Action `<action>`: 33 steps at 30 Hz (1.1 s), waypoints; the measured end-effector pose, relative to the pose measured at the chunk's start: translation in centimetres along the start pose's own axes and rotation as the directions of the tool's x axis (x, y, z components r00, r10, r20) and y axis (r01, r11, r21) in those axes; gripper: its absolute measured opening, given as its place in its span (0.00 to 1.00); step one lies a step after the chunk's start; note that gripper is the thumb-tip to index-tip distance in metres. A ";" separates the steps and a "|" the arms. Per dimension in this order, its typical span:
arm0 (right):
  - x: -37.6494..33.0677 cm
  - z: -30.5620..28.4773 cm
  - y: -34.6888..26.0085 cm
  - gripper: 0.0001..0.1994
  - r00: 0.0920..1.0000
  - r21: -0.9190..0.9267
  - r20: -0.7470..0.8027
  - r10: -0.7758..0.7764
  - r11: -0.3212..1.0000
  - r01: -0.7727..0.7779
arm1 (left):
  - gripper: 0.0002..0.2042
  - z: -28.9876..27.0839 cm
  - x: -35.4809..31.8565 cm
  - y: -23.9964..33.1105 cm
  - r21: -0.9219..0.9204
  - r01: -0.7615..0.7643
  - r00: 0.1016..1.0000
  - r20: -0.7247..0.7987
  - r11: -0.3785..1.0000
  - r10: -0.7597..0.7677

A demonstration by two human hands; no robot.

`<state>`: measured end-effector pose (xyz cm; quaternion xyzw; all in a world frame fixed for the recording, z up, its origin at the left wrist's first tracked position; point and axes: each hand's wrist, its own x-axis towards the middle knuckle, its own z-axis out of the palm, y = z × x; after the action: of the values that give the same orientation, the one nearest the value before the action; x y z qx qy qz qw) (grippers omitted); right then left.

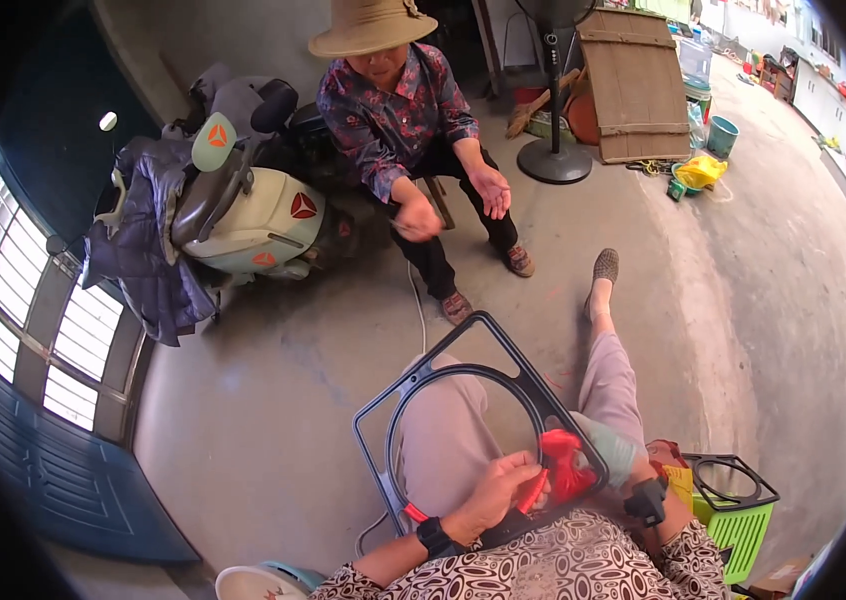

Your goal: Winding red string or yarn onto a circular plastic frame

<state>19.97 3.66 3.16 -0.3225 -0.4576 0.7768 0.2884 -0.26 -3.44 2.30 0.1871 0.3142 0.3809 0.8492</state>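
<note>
Hands are working at the near edge of a dark square frame with a round opening, which is lying tilted across the seated person's lap. The left hand is curling over the ring's near rim, its grip pinching a red strip against the frame. The right hand is mostly hidden behind a bunch of red cloth just beside it, so its grip cannot be told. To the right, 1 similar frame is resting on a green crate. Farther off, another person in a straw hat is sitting beside a pale scooter, with a standing fan on the far concrete floor.
</note>
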 end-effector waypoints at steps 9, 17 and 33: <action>0.8 -1.9 8.3 0.22 0.938 0.578 0.320 0.135 0.756 -0.306 | 0.15 0.6 0.8 -0.4 -0.048 0.000 0.996 -0.091 0.999 -0.004; 2.6 -0.8 2.6 0.18 0.985 0.728 -0.157 0.075 0.683 0.064 | 0.16 -1.9 1.6 -1.7 -0.342 0.171 0.983 -0.003 0.924 -0.183; -18.4 -19.0 4.1 0.16 0.763 0.501 -0.635 -0.121 0.688 0.526 | 0.11 -0.7 2.6 -2.0 -0.158 0.120 0.993 0.027 0.980 -0.117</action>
<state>45.39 -1.72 -3.28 -0.3208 -0.1040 0.6899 0.6406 1.69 -2.67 -0.31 0.1028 0.2859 0.3520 0.8854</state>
